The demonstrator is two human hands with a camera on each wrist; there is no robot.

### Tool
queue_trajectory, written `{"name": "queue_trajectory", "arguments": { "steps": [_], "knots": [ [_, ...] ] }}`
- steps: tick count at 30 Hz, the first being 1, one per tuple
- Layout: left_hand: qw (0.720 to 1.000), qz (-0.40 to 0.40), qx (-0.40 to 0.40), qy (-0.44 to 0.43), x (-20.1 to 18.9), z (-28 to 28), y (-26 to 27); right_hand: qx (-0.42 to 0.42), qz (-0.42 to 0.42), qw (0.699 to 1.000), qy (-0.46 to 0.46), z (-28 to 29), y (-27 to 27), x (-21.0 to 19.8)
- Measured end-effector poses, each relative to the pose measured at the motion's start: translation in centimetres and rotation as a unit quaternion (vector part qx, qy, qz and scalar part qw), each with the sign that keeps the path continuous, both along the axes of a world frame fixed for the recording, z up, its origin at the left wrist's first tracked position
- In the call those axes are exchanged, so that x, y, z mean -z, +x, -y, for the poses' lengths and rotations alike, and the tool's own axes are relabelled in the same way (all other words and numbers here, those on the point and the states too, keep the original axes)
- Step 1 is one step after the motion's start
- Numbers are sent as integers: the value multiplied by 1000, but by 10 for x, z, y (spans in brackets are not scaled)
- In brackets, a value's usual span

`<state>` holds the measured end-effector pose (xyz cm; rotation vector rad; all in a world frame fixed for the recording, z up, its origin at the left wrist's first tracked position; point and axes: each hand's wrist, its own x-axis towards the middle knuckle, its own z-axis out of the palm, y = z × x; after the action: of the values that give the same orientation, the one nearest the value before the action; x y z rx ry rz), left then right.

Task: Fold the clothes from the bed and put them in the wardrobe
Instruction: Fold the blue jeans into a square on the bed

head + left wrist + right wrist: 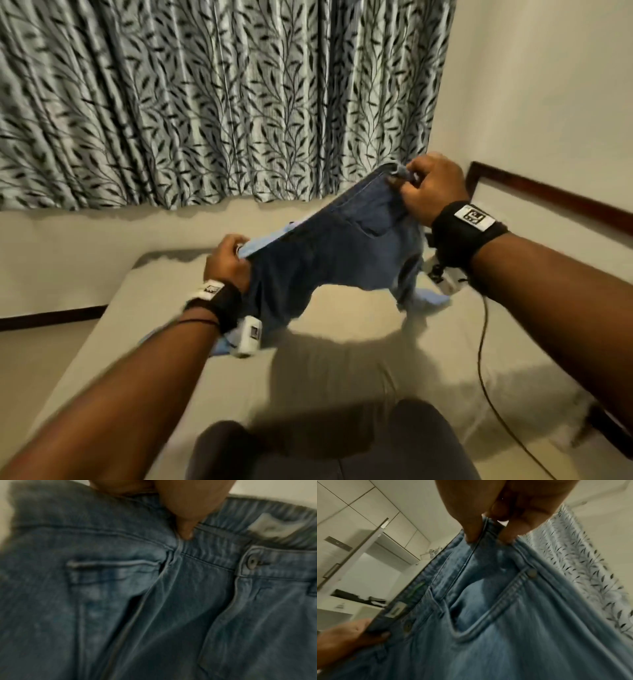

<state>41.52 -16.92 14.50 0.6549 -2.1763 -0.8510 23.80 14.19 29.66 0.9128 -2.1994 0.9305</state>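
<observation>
Holding a pair of blue jeans (342, 253) up above the bed (342, 359), both hands grip the waistband, one at each end. Left hand (227, 262) is lower and nearer the person; its fingers curl round the waistband w/ the thumb (185, 520) pressed on the denim next to a belt loop, per the left wrist view. Right hand (433, 190) is higher and farther out over the bed, its fingers (472, 534) pinching the waistband edge together w/ the thumb. Jeans hang stretched btwn the hands, pocket (488, 608) and rivets visible, legs drooping toward the bed; whether they touch the sheet can't be told, blurred. Leaf-print curtain (205, 102) hangs beyond the bed. Wardrobe (368, 568) w/ an open door shows behind the jeans in the right wrist view, some dark items on a shelf inside.
</observation>
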Motion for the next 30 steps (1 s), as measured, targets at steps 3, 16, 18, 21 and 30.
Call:
{"name": "queue_trajectory", "arguments": {
  "steps": [3,16,18,21,30],
  "knots": [
    [909,0,86,-407,-109,29,22,45,-32,998,-2,-20,-25,-52],
    [711,274,-5,-648,-301,93,70,-68,-309,903,290,-3,-56,-178],
    [770,205,-39,-603,-305,107,77,-58,-284,905,310,-4,-68,-185],
    [818,113,-49,-561,-320,119,80,-42,-248,916,312,-12,-86,-192],
    [806,29,-129,-577,-418,88,87,23,-278,923,263,-35,-104,-238]
  ]
}}
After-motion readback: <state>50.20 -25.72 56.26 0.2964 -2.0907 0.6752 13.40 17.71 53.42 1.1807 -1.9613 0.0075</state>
